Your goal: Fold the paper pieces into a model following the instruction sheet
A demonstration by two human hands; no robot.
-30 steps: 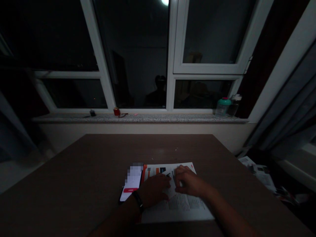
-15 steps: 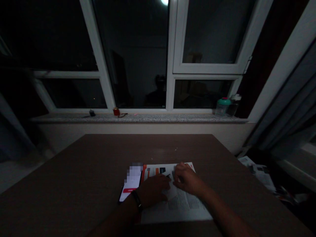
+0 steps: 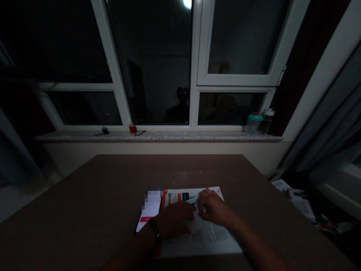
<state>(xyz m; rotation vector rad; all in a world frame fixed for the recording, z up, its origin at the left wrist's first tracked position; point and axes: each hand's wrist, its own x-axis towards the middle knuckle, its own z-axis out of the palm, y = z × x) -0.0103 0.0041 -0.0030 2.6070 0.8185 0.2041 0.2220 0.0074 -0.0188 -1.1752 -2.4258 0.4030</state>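
Note:
A printed sheet or booklet (image 3: 214,246) with white, orange and red areas lies on the table in front of me. My left hand (image 3: 175,219) rests over its left half, fingers extended to the right with the thumb apart, and a dark band (image 3: 155,230) is round the wrist. Over the upper right of the page, my right hand (image 3: 211,206) is closed, its fingertips drawn together; whatever they may pinch is too dark and small to make out. Beside the left hand, a lit smartphone (image 3: 149,212) lies partly behind the wrist, touching or nearly touching the booklet's left edge.
The brown table (image 3: 84,210) reaches to a wall below a granite windowsill (image 3: 175,136). On the sill stand a green-lidded bottle (image 3: 254,123), another clear bottle (image 3: 266,122), a small red object (image 3: 132,128) and a dark little jar (image 3: 105,130). Papers (image 3: 296,199) lie beyond the table's right side.
Both hands stay over the booklet with only slight finger shifts. A pale scrap visible between them earlier no longer shows clearly. The view has tilted slightly.

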